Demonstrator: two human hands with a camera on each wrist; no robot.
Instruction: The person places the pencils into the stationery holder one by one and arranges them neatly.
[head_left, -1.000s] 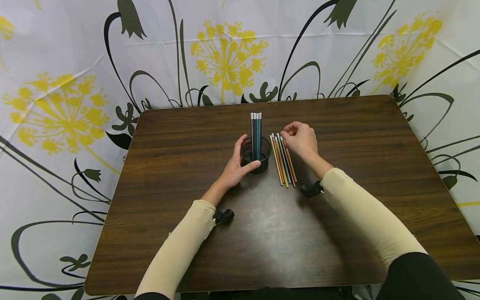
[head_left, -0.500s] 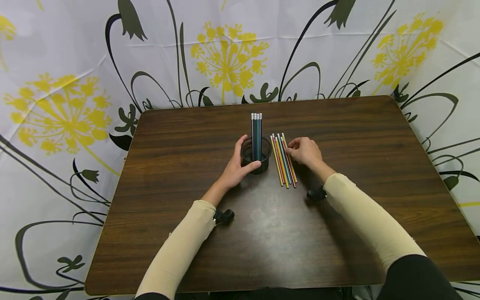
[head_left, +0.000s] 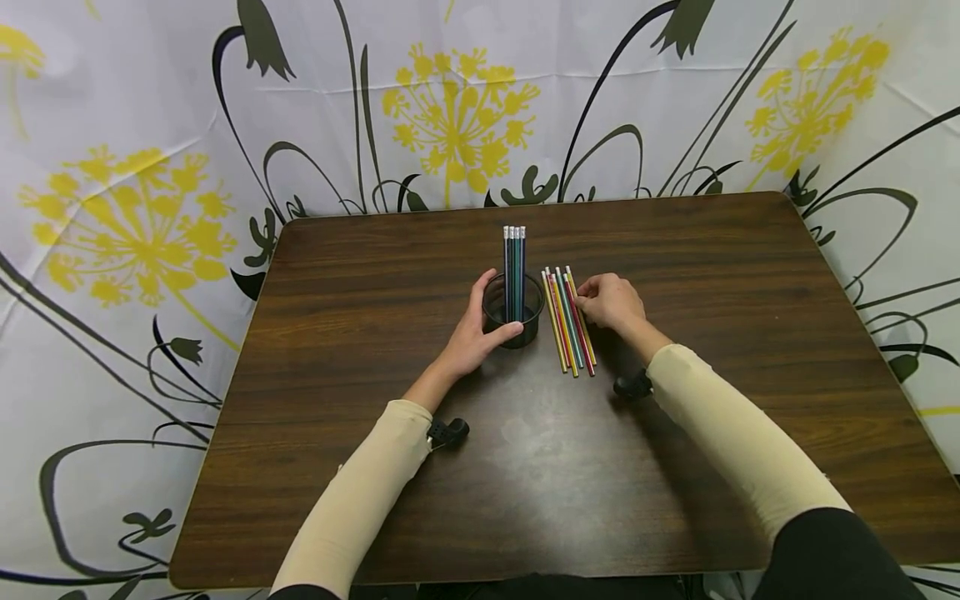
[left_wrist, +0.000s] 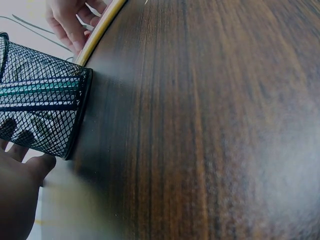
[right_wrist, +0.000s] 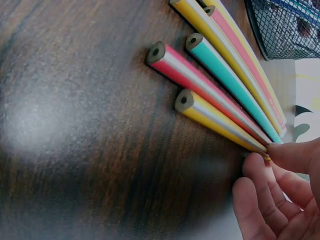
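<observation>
My left hand grips a black mesh pencil cup, thumb across its near side and fingers round its left. Several dark and teal pencils stand upright in the cup, eraser ends up. To its right lies a row of loose unsharpened pencils, among them a red pencil and a teal pencil. The rightmost is a yellow pencil, which my right hand pinches between thumb and fingers towards its far end. The flat uncapped ends point towards me.
Everything stands on a dark wood-grain table. A white curtain with a yellow and grey flower print hangs behind its back edge. Black wrist cameras sit below both hands, the left camera close over the tabletop.
My right hand has come down from the far tips of the loose pencils to the side of the rightmost yellow one and now pinches it. The left hand and cup have stayed put.
</observation>
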